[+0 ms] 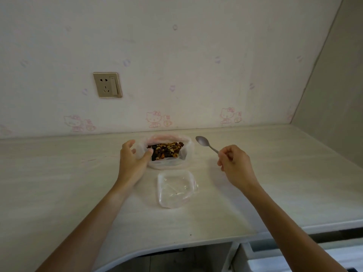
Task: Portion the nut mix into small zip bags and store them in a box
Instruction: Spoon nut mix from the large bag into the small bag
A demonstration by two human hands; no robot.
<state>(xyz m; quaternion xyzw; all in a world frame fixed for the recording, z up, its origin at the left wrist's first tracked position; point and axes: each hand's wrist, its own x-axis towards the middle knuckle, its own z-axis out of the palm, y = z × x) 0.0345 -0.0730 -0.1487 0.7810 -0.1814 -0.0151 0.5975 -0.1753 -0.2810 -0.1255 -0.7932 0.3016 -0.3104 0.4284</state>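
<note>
Seen from the head camera, the nut mix [166,150] is a heap of dark brown, tan and orange pieces lying in a clear bag [167,154] whose top is rolled down into a pale, pinkish rim. That bag stands on the desk [68,183], close to the papered wall [176,55].

Just left of the bag, the left hand [131,160] rests against its side, fingers spread and lightly curved along the plastic, thumb at the near edge of the rim; whether it actually grips the plastic cannot be told.

Right of the bag, the right hand [235,165] pinches the handle of a metal spoon [206,144] between curled fingers. The bowl of the spoon points toward the wall, just beside the bag's right edge, with nothing visible in it.

Nearer the person than the bag lies a clear box [172,189], with small zip bags [191,190] lying in it, one sticking out over the right rim. A few dark crumbs show inside.

On the wall, up and left of the bag, sits a socket [107,85].
</note>
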